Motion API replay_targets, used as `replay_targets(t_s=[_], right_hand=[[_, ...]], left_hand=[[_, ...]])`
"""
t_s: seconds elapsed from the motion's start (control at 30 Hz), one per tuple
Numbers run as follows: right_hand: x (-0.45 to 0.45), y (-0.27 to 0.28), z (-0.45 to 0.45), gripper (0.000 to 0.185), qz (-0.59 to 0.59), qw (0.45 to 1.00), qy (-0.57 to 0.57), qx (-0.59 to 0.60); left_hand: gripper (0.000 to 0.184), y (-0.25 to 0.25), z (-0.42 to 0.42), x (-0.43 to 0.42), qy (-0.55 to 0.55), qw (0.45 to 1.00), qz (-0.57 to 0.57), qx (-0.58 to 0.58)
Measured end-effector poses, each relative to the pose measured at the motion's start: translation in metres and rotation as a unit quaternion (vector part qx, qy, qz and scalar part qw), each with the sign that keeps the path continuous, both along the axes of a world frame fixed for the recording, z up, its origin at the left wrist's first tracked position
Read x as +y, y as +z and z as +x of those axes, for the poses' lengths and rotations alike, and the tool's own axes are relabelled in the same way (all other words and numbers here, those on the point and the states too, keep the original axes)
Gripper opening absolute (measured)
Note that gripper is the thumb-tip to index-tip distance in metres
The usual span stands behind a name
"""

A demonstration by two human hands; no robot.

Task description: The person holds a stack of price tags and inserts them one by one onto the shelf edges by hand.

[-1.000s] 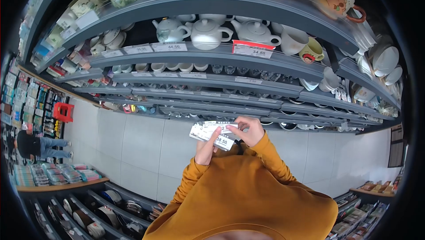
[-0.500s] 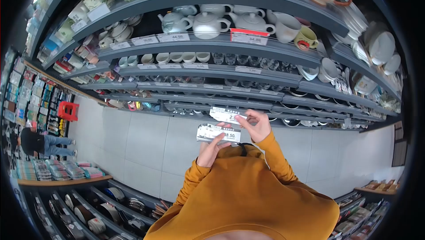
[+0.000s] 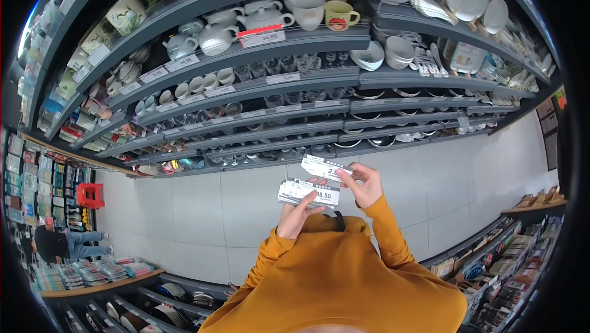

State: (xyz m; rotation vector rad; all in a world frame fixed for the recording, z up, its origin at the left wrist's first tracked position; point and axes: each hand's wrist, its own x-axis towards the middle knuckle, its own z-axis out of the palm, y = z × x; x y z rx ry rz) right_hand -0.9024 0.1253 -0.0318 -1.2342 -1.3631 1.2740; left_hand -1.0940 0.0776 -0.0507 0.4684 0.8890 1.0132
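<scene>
My left hand [image 3: 296,215] holds a stack of white price labels [image 3: 295,191], its thumb across the top one, which reads 38.50. Slightly above and to the right, my right hand [image 3: 364,183] pinches a separate white price label [image 3: 319,166] at its right end, between thumb and fingers. That label shows a 2 before the thumb covers the rest. The two hands are close together in front of my chest, over the tiled floor, apart from the shelves.
Long grey shelves [image 3: 246,61] carry teapots [image 3: 216,39], a yellow cup [image 3: 340,16], glasses, bowls and plates. A red stool [image 3: 91,196] stands at the left. Near it is another person [image 3: 52,244]. Lower shelves with pans and packets flank me.
The label in my right hand has come away from the stack and is now held above it. My view has turned, so the teapots appear further left and more plates show at the right.
</scene>
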Motion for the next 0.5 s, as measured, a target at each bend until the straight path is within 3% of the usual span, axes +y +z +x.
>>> replay_targets(t_s=[0.13, 0.27, 0.5], right_hand=[[-0.027, 0.009, 0.021, 0.021, -0.021, 0.994, -0.066, 0.086], [-0.041, 0.009, 0.040, 0.020, -0.070, 0.982, -0.046, 0.168], [-0.039, 0.031, 0.055, 0.021, 0.005, 0.983, -0.067, 0.169]], left_hand=[[0.040, -0.001, 0.028, -0.029, -0.049, 0.998, -0.027, -0.014], [0.039, 0.000, 0.046, -0.051, -0.065, 0.996, -0.055, -0.010], [0.039, 0.007, 0.061, -0.065, -0.089, 0.994, -0.057, 0.039]])
